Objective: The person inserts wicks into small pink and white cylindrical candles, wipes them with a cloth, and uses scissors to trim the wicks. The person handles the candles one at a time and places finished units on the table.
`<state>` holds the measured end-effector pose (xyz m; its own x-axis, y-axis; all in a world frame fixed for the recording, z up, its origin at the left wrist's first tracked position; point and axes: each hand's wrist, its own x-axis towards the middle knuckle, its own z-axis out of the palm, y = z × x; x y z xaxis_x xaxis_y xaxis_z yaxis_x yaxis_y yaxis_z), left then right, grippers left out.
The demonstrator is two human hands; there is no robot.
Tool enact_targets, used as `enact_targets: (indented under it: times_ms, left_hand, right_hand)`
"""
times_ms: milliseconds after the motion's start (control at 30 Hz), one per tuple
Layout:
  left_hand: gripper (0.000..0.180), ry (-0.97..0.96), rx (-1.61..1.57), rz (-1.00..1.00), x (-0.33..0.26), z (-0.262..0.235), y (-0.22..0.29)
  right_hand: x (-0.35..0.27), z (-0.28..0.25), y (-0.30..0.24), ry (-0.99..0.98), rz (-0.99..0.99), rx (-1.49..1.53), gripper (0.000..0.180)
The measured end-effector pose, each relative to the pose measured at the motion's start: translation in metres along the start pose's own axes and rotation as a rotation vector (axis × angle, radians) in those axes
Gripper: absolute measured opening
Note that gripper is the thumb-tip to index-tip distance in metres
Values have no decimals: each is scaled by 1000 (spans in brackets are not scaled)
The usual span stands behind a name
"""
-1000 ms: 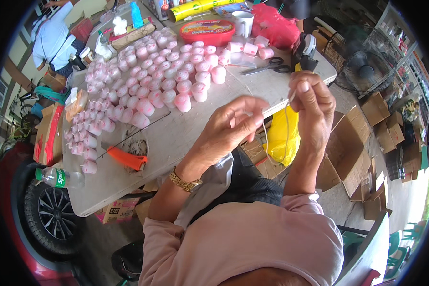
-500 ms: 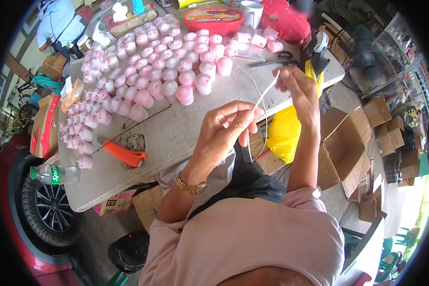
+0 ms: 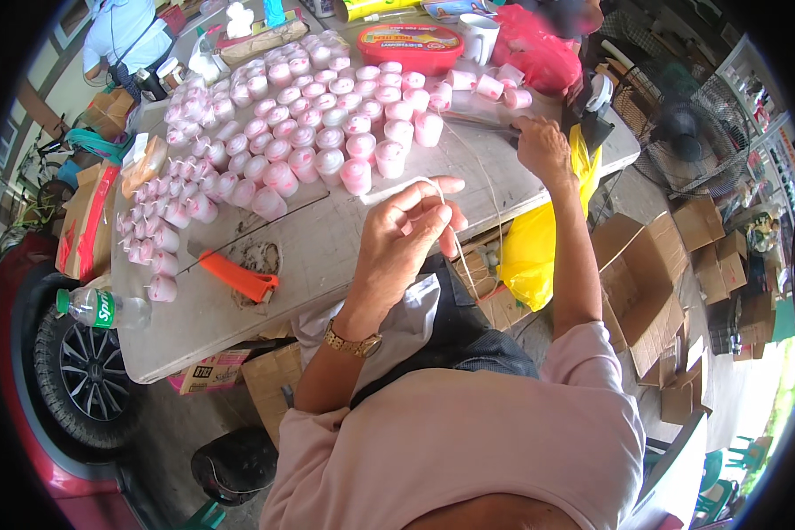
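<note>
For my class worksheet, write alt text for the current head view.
A person's left hand holds a white string at a table; the right hand covers the handles of scissors. Beyond stand many small pink-and-white cups.

The left hand (image 3: 404, 234) is held raised, index finger (image 3: 450, 185) extended (thumb (image 3: 432, 223) just below); the right forearm (image 3: 578, 261) is stretched farther forward, the right hand (image 3: 546, 154) turned back uppermost.

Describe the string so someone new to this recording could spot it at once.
Find the pale table, then the person's left hand above its near edge. The string dangles from that hand's fingers: a thin white strand, unlike the squat pink-and-white cups beyond.
</note>
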<state>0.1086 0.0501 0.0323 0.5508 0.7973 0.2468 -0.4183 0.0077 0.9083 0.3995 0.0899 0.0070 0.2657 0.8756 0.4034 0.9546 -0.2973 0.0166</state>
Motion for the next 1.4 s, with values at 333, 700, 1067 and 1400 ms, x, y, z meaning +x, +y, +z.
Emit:
enact_targets:
  times_ms: [333, 700, 1067, 1400]
  left_hand:
    - [27, 7, 246, -69, -5, -9, 5]
    - [12, 119, 228, -32, -2, -12, -6]
    - [17, 103, 198, 6, 2, -16, -10]
    - [19, 135, 155, -77, -2, -27, -9]
  right_hand:
    - [-39, -30, -6, -110, -91, -11, 22]
    - [-65, -40, -19, -46, -78, -9, 17]
    - [-88, -55, -30, -212, -109, -97, 26]
    - [-116, -66, -29, 127, -99, 321, 37]
